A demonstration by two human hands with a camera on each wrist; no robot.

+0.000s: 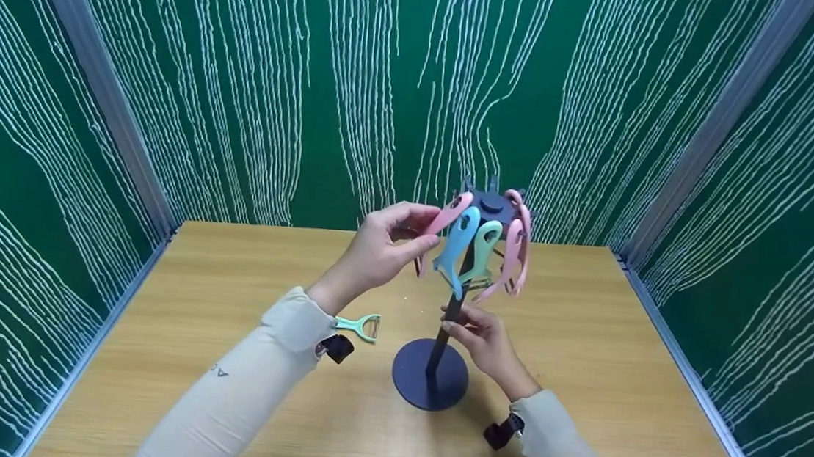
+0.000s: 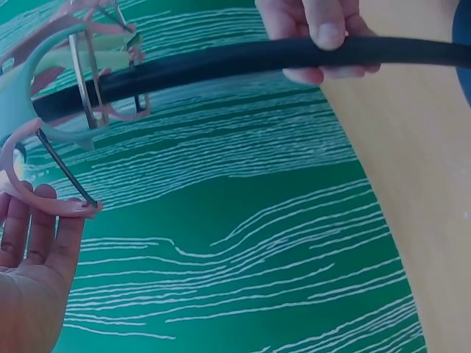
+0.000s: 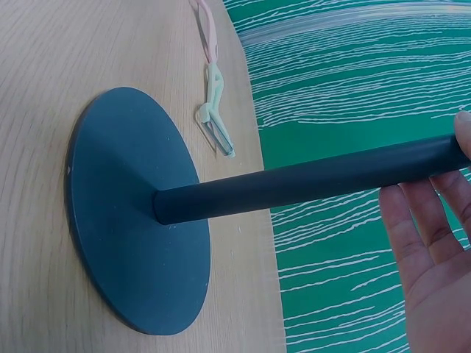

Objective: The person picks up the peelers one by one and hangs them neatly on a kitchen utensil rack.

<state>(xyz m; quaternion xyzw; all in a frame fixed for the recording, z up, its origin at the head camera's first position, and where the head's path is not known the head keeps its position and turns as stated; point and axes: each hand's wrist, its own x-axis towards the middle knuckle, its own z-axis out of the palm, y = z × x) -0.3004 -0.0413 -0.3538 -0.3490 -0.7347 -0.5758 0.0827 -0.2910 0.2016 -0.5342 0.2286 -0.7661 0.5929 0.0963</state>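
A dark rotating-style stand has a round base (image 1: 412, 376), a pole (image 1: 443, 342) and a hooked top (image 1: 491, 205). My left hand (image 1: 383, 245) pinches a pink peeler (image 1: 448, 214) by its handle, up against the left side of the hooks. In the left wrist view, that pink peeler (image 2: 44, 200) shows its blade end beside the fingers. My right hand (image 1: 482, 338) grips the pole below the peelers. Hanging from the hooks are a blue peeler (image 1: 456, 244), a mint peeler (image 1: 485, 250) and pink peelers (image 1: 512, 256) on the right.
Another mint peeler (image 1: 358, 325) lies on the wooden table (image 1: 240, 280), partly behind the left sleeve. A pink peeler (image 3: 208, 29) lies beyond it in the right wrist view. Green walls (image 1: 242, 96) with white streaks enclose the table.
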